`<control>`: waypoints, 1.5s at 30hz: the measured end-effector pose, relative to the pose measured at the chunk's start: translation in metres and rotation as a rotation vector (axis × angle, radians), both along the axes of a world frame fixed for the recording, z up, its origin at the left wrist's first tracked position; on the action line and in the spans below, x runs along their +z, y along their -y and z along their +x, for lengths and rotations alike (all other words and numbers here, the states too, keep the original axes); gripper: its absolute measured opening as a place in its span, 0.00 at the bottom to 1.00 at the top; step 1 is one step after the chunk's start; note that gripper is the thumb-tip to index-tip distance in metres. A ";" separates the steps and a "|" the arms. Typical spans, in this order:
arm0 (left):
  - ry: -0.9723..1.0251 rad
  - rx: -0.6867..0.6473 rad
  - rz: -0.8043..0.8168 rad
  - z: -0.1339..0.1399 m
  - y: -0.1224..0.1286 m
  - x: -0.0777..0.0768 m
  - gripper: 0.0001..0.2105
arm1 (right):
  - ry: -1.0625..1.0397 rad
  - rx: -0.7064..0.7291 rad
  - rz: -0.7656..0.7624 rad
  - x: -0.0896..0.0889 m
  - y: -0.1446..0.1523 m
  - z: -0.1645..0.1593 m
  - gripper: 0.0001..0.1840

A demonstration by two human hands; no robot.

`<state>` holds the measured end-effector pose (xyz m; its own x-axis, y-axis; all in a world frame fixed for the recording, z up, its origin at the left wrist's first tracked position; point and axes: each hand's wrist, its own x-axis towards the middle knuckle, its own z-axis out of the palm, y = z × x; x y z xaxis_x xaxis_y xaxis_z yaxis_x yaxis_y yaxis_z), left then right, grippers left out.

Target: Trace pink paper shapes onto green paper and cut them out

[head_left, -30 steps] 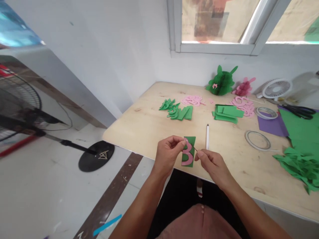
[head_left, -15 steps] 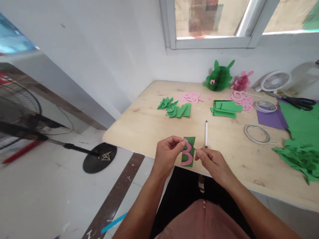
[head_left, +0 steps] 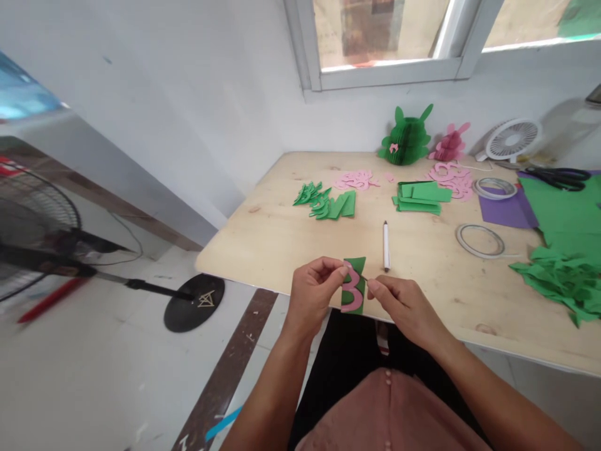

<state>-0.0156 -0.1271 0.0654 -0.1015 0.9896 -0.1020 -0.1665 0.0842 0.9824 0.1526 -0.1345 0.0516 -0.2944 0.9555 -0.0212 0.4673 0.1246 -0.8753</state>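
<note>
Near the front edge of the table, my left hand (head_left: 315, 287) pinches a pink paper cutout (head_left: 351, 304) shaped like a 3 against a strip of green paper (head_left: 358, 264). My right hand (head_left: 402, 307) is closed with thumb and fingers round a thin dark stick-like tool (head_left: 364, 278). Its tip meets the right side of the pink cutout; most of the tool is hidden in my fingers. Beyond my right hand, a white pen (head_left: 385, 245) lies on the table.
Green cut pieces (head_left: 323, 203), pink cutouts (head_left: 355, 180) and stacked green strips (head_left: 422, 197) lie farther back. Tape rolls (head_left: 479, 254), black scissors (head_left: 558, 178) and green scraps (head_left: 558, 282) are on the right. A green paper rabbit (head_left: 406, 141) stands by the wall.
The camera view has shifted slightly. My left hand keeps its pinch on the pink cutout and green paper, while the dark tool's tip has moved a little up and left.
</note>
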 end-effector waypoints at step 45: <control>0.486 -0.229 -0.245 0.006 0.007 0.000 0.11 | -0.429 0.022 -0.392 -0.006 0.009 0.001 0.28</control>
<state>-0.0097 -0.1342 0.0650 0.2279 0.9226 -0.3112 -0.5436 0.3857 0.7455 0.1537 -0.1437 0.0454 -0.3741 0.8939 -0.2470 0.0618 -0.2417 -0.9684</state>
